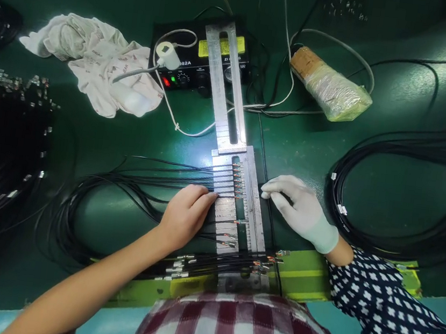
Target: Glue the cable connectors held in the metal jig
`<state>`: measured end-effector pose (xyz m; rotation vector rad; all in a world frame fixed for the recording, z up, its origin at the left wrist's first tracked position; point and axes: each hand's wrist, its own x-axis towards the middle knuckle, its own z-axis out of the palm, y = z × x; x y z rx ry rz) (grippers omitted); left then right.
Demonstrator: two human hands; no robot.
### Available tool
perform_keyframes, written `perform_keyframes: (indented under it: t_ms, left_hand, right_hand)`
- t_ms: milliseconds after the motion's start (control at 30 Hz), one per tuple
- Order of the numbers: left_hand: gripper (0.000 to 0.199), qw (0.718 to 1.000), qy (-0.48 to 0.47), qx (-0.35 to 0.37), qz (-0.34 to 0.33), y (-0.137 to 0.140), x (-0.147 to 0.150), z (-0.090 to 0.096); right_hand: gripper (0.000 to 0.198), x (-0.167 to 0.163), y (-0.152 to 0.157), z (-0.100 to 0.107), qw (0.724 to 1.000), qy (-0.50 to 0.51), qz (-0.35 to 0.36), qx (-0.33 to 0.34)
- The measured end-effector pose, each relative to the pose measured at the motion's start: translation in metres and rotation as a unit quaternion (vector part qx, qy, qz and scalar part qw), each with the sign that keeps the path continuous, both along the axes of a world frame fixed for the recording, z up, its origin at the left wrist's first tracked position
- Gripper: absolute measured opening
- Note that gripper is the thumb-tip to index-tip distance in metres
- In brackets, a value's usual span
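Observation:
My bare left hand (186, 217) is closed at the left edge of a slotted metal fixture (226, 208), its thumb and finger pinched on a black cable (225, 196). Several black cables lie across the fixture, and their stripped, coloured ends (238, 177) sit in its toothed slots. Just right of the fixture is my right hand (299, 206) in a white glove. Its thumb and fingertips are drawn together, and I cannot see whether anything small is between them. A loose bundle of cables (81, 193) runs off to the left.
A black control box (198, 72) stands behind, with a metal bracket (225, 86) leaning across it. Crumpled cloth (101, 60) lies to its left and a plastic-wrapped block (330, 85) to its right. Cable coils (338, 186) sit at the right, and a dense cable pile (0, 161) at the left.

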<state>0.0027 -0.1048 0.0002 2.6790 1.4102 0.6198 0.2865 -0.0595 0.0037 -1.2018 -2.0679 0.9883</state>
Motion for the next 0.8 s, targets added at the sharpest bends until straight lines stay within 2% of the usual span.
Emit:
perform_keyframes:
  t_ms: [267, 500, 600, 700, 800]
  left_hand:
    - [0.026, 0.998, -0.055, -0.027, -0.034, 0.001, -0.004, -0.007]
    - [0.039, 0.993, -0.089, -0.055, -0.063, -0.001, -0.009, -0.005]
    - [0.035, 0.997, -0.052, -0.013, -0.05, -0.004, -0.007, -0.001]
    - [0.035, 0.999, 0.039, 0.029, -0.007, -0.011, -0.005, 0.002]
    - [0.042, 0.998, 0.065, -0.014, -0.014, -0.018, -0.006, 0.001]
  right_hand:
    - [0.021, 0.001, -0.001, -0.005, 1.0, -0.006, 0.0, 0.009]
    - [0.021, 0.001, 0.0, -0.005, 1.0, -0.016, 0.008, 0.009]
    - [0.021, 0.002, -0.001, -0.005, 1.0, -0.018, 0.006, 0.01]
    - [0.021, 0.001, -0.001, -0.006, 1.0, -0.015, 0.009, 0.011]
    - [0.021, 0.001, -0.001, -0.007, 1.0, -0.018, 0.006, 0.017]
